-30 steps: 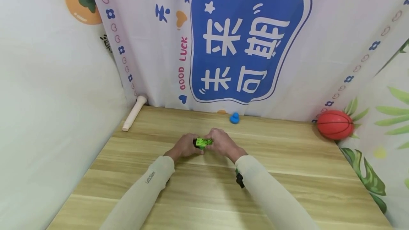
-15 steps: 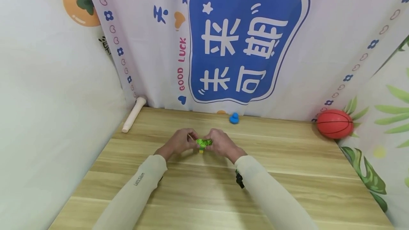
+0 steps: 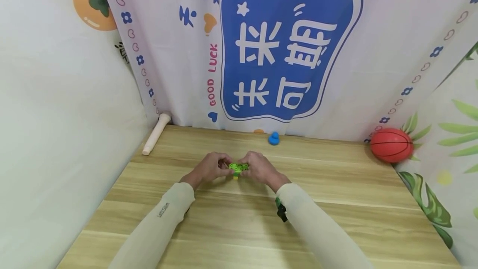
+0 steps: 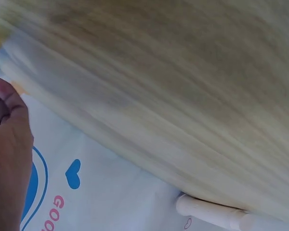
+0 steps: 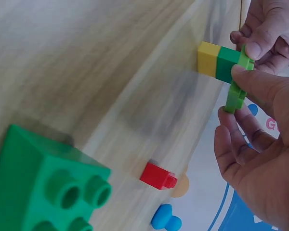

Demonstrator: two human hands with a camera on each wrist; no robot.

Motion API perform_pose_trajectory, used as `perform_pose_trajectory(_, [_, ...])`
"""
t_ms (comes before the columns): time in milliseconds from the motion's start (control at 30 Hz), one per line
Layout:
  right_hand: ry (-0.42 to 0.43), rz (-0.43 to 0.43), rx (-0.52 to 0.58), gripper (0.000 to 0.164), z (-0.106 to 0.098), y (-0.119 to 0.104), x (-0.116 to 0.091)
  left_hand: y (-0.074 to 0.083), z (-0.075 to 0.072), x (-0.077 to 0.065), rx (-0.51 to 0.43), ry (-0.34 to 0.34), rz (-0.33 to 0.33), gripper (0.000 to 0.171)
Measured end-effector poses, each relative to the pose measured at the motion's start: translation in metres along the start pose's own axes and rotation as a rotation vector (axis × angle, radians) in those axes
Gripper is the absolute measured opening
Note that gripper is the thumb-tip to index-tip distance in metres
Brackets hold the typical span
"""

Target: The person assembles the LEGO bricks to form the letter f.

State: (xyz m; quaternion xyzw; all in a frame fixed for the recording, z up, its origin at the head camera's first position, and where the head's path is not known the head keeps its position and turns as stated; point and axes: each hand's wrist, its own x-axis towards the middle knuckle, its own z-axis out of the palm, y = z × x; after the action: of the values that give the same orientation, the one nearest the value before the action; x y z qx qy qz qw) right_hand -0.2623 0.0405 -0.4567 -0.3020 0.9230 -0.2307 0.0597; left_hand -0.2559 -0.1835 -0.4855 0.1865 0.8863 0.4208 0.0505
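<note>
Both hands meet at a small stack of toy building bricks. On top is a light green studded brick (image 3: 237, 167); below it come a green brick (image 5: 227, 64) and a yellow brick (image 5: 208, 57). My left hand (image 3: 210, 167) pinches one end of the light green brick, its thumb on the face. My right hand (image 3: 260, 169) holds the other part, thumb near the middle and a fingertip at the far end. The left wrist view shows part of the left hand (image 4: 9, 134) at its edge; the bricks are outside that view.
A large green brick (image 5: 43, 178) lies close to the right wrist camera. Beyond it are a red brick (image 5: 157, 176) and a blue rubber duck (image 3: 274, 138). At the back left lies a pale rod (image 3: 157, 134); a red ball (image 3: 392, 145) sits at the right corner. Fabric walls surround the wooden table (image 3: 231, 227).
My left hand has shifted left and changed its hold, its fingers now at the light green brick's end. The yellow brick below has come into sight. My right hand has barely moved.
</note>
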Motion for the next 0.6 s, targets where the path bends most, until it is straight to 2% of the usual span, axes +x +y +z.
perform_pose_trajectory(200, [-0.002,-0.023,0.002,0.039,0.001,0.003,-0.004,-0.003,0.0,0.003,-0.02,-0.025,0.038,0.019])
perform_pose_trajectory(367, [-0.024,-0.044,0.032,0.035,-0.006,0.005,-0.009,-0.002,0.0,0.004,-0.008,-0.037,0.058,0.019])
perform_pose_trajectory(600, [0.052,-0.016,0.093,0.034,-0.027,0.025,-0.032,-0.002,0.0,0.003,-0.009,-0.036,0.049,0.021])
